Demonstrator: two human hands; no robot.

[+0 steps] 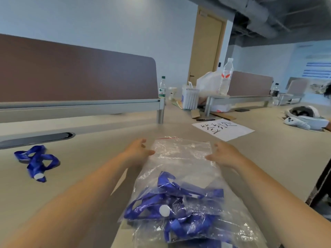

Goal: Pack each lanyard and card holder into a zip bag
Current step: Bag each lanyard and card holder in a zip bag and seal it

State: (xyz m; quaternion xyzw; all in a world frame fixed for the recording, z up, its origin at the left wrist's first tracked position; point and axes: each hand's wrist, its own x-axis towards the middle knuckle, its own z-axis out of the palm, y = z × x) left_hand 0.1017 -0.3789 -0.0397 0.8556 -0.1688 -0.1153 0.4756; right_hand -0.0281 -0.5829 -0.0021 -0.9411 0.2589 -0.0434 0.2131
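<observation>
A clear zip bag (180,154) with a red-lined top lies on the beige desk (89,176) in front of me. Its near half holds blue lanyards (170,199) with a white round clip and a card holder. My left hand (138,152) touches the bag's left edge near the top, thumb on the plastic. At the right edge, my right hand (226,154) does the same. Both pinch or press the sides just below the opening. A second blue lanyard (36,162) lies loose on the desk at the left.
A brown partition (77,76) runs along the back left, with a cable slot (35,138) below it. A handwritten sheet (223,128) and a pen (205,119) lie beyond the bag. Water bottles, plastic bags and a headset with controller (302,117) sit farther back and right.
</observation>
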